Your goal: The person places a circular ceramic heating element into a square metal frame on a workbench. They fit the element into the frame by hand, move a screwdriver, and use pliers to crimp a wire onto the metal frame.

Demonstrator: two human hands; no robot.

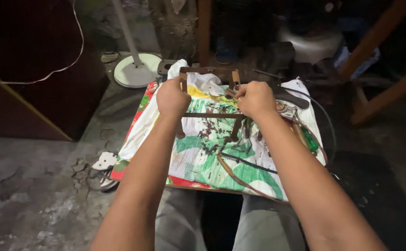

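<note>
Both hands are gripping a rusty frame (207, 93) held up over a printed cloth (198, 158): the left hand (172, 98) is closing in a fist round the frame's left upright, and the right hand (255, 98) is clenching on its right side, where the fingers are also pinching something too small to tell. Below the hands, dark debris (210, 135) and a brown cable (240, 179) are lying on the cloth, and a green-handled screwdriver (310, 140) is lying just right of the right forearm.

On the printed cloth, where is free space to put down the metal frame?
The near-left part of the cloth, between the left hand and the brown strap, looks barest. The right side by the green-handled tool is crowded; dark bits lie under the rusty frame.
</note>
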